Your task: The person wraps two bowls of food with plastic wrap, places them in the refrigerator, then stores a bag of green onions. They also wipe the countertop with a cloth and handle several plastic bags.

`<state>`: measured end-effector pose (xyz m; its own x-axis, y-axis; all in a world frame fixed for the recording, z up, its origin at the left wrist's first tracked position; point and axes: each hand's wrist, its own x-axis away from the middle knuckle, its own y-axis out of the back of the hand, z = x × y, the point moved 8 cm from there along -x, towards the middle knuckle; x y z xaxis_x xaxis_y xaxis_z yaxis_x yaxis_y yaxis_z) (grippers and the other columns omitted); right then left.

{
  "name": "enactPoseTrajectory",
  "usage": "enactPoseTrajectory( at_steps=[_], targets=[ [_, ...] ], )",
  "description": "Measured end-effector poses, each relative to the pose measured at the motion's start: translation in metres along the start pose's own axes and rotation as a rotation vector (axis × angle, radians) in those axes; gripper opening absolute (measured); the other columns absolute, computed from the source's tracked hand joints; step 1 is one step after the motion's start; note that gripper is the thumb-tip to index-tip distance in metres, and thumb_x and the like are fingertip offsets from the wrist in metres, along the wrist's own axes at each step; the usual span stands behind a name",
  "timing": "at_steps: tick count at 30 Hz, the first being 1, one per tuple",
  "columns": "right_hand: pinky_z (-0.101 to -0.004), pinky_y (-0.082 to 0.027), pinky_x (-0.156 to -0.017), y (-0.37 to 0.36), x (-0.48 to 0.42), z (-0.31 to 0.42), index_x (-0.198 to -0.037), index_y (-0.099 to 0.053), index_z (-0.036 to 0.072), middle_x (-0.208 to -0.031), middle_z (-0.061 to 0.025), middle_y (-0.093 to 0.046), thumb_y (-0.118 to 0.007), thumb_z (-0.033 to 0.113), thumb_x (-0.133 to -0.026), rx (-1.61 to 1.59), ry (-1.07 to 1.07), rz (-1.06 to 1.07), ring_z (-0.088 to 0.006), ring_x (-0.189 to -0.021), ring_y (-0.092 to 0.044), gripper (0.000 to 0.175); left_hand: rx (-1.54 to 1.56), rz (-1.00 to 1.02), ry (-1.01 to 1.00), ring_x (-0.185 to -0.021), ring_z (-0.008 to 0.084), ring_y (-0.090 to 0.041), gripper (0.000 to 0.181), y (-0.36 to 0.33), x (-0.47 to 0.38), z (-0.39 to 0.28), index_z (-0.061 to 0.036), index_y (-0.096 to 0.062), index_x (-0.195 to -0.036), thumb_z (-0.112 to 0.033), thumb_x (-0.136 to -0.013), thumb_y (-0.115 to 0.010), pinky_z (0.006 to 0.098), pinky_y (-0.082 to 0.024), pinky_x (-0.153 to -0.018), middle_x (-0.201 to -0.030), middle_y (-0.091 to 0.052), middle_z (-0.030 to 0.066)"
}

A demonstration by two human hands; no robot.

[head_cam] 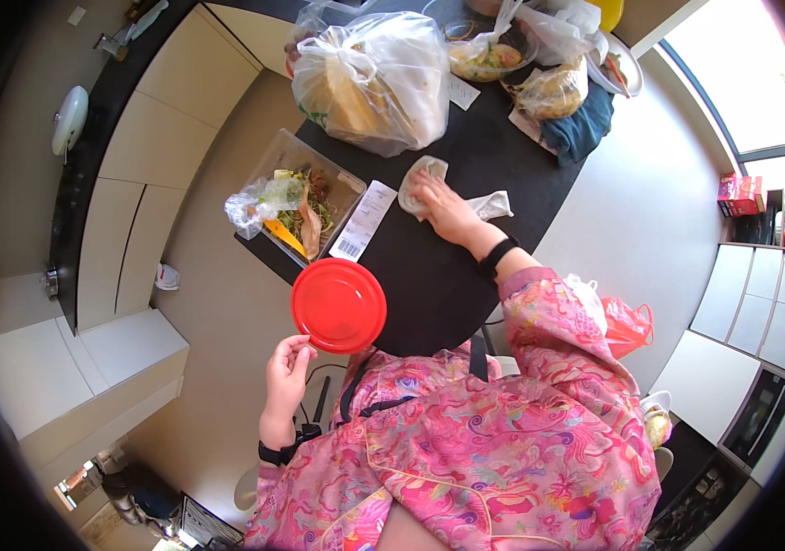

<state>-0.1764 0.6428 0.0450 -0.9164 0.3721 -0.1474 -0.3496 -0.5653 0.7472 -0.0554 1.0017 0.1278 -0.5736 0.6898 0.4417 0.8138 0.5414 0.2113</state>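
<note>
My right hand (444,206) presses on a bunched off-white cloth (427,169) on the black tabletop (427,289). A loose end of white cloth shows on the other side of the hand. At the near left table edge, my left hand (288,372) has its fingertips and thumb at the rim of a round red plastic lid or dish (339,305). Part of the red piece reaches past the table edge. Beyond it stands a clear plastic tub (351,184) with food scraps (313,206), a yellow strip and crumpled plastic wrap (255,206). A printed paper slip (363,220) lies beside the tub.
A large knotted plastic bag (375,82) stands at the far side. Right of it are a bagged bowl of food (489,58), another food bag (554,93) and a dark teal cloth (582,124). A red plastic bag (626,327) is at my right. Cabinets (158,110) line the left.
</note>
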Motion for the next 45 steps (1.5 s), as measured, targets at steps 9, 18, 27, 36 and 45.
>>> enactPoseTrajectory(
  at_steps=[9,18,27,36,45],
  targets=[
    [-0.0304,-0.043,-0.097,0.071,0.058,-0.041,-0.128,-0.045,0.009,-0.118,-0.0068,-0.053,-0.051,-0.013,-0.081,-0.697,-0.306,-0.140,-0.0189,-0.115,-0.052,0.052,0.024,0.011,-0.013,-0.084,0.0095,-0.060,0.019,-0.002,0.001,0.005,0.0026,-0.055,-0.113,-0.003,-0.095,-0.053,0.0228,-0.048,-0.078,-0.091,-0.062,0.0050],
    [-0.0370,-0.034,-0.110,0.109,0.062,-0.133,-0.122,-0.056,0.010,-0.133,-0.0133,-0.053,-0.044,-0.009,-0.075,-0.031,-0.256,-0.326,-0.0329,-0.130,-0.044,0.052,-0.035,-0.014,0.013,-0.084,0.0093,-0.059,0.019,-0.007,0.003,0.001,0.0021,-0.055,-0.113,-0.004,-0.095,-0.053,0.0234,-0.048,-0.078,-0.090,-0.062,0.0046],
    [-0.0459,-0.034,-0.109,0.007,0.104,0.035,-0.118,-0.054,0.008,-0.129,-0.0162,-0.053,-0.063,0.005,-0.070,-0.116,0.005,-0.089,-0.0351,-0.126,-0.047,0.049,-0.101,-0.174,-0.002,-0.068,0.0064,-0.055,0.019,0.007,-0.009,0.029,-0.0011,-0.052,-0.112,-0.008,-0.095,-0.055,0.0200,-0.045,-0.063,-0.082,-0.057,0.0008],
    [-0.0395,-0.030,-0.113,-0.037,0.124,0.085,-0.126,-0.053,0.016,-0.141,-0.0055,-0.047,-0.060,0.016,-0.085,0.051,0.379,0.406,-0.0213,-0.134,-0.041,0.042,-0.109,-0.181,-0.032,-0.065,0.0063,-0.053,0.021,0.008,-0.011,0.039,-0.0021,-0.050,-0.113,-0.007,-0.093,-0.056,0.0195,-0.045,-0.059,-0.079,-0.052,-0.0003],
    [-0.0443,-0.023,-0.114,0.113,0.062,-0.171,-0.134,-0.047,0.017,-0.151,-0.0192,-0.030,-0.054,0.005,-0.084,0.236,-0.497,-0.321,-0.0363,-0.140,-0.026,0.052,-0.178,-0.228,0.061,-0.074,0.0097,-0.057,0.036,0.026,0.010,0.060,-0.0043,-0.045,-0.125,-0.015,-0.094,-0.059,0.0221,-0.049,-0.061,-0.096,-0.052,0.0041]
  ],
)
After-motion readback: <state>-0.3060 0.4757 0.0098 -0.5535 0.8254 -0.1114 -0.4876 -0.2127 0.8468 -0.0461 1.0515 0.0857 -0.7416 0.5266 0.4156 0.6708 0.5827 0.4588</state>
